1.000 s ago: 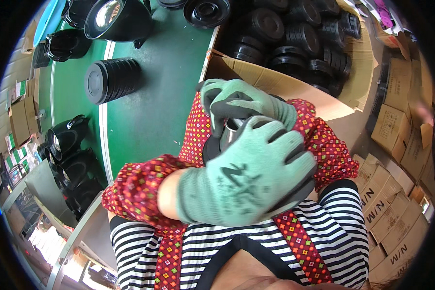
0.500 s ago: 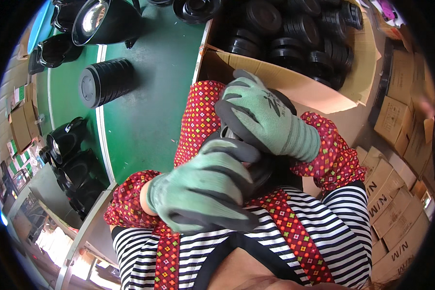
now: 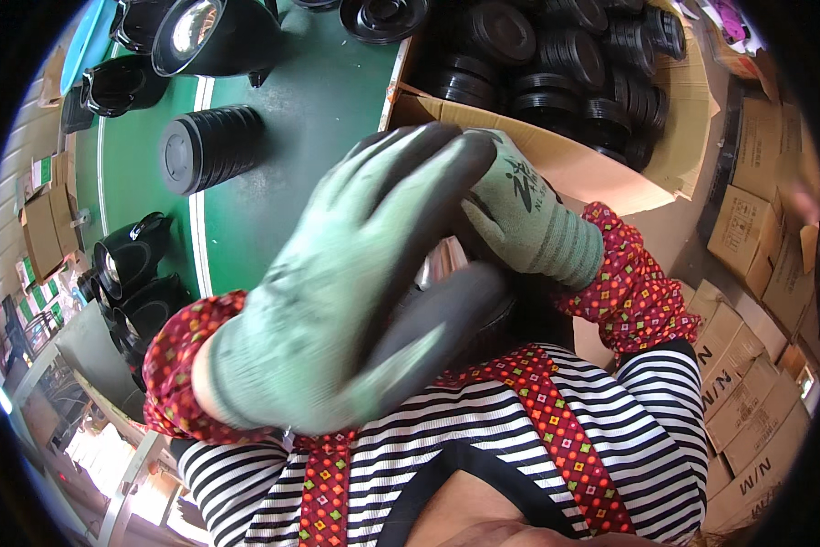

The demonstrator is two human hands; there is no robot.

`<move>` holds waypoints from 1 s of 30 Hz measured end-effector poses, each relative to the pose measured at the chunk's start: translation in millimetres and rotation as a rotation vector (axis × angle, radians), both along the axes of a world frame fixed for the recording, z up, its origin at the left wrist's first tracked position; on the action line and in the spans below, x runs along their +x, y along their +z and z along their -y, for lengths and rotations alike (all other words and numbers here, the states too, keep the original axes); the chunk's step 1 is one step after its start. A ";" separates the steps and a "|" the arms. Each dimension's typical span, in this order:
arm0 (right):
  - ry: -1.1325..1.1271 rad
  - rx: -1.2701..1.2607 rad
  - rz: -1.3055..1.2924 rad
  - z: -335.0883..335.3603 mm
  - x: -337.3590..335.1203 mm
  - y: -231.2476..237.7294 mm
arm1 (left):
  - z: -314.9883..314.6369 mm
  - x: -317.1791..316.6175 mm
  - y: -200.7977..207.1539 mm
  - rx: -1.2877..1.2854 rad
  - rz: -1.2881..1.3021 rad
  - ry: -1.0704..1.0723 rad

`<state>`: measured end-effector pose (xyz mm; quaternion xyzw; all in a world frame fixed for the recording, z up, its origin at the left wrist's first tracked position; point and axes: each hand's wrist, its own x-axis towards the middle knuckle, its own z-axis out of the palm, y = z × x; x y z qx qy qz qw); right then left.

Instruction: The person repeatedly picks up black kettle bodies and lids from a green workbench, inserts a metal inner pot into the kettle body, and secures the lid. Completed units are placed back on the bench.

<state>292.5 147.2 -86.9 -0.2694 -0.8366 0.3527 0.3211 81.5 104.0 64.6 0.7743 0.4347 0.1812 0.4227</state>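
Observation:
In front of my body is a black rounded part with a shiny inner surface (image 3: 442, 263); it resembles the black shells with mirror-like insides on the table, but my gloves cover most of it. My left hand (image 3: 355, 283), in a green glove with dark coated fingers, spreads over it, fingers stretched forward and thumb wide apart. It is a little blurred. My right hand (image 3: 510, 205), gloved alike, curls round the part's far right side; its fingertips are mostly hidden behind the left hand.
A green table (image 3: 309, 100) carries a stack of black ribbed discs (image 3: 211, 149) and several black shells (image 3: 214, 36). At the far right an open cardboard box (image 3: 556, 150) holds many black round lids. Brown cartons (image 3: 747, 410) are piled on the right.
My left hand has risen and moved forward over the part, its fingers straightening and its thumb spreading from a curled pose. My right hand stays at the part's far side.

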 end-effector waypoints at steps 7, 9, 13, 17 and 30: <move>0.033 -0.012 0.117 9.1 8.9 11.9 | 8.7 30.4 -14.2 -0.022 -0.230 0.043; -0.032 -0.100 0.224 13.1 0.5 24.9 | 7.9 17.0 -19.4 -0.100 -0.281 0.077; -0.013 0.004 0.327 17.1 -0.9 43.5 | 1.3 -2.2 -27.1 -0.423 -0.326 0.107; -0.018 0.021 0.441 17.4 5.0 64.3 | -15.7 -29.9 -70.0 -0.289 -0.261 -0.105; -0.030 0.210 0.816 24.4 3.9 90.1 | -39.4 -33.4 -156.6 0.055 -0.117 -0.273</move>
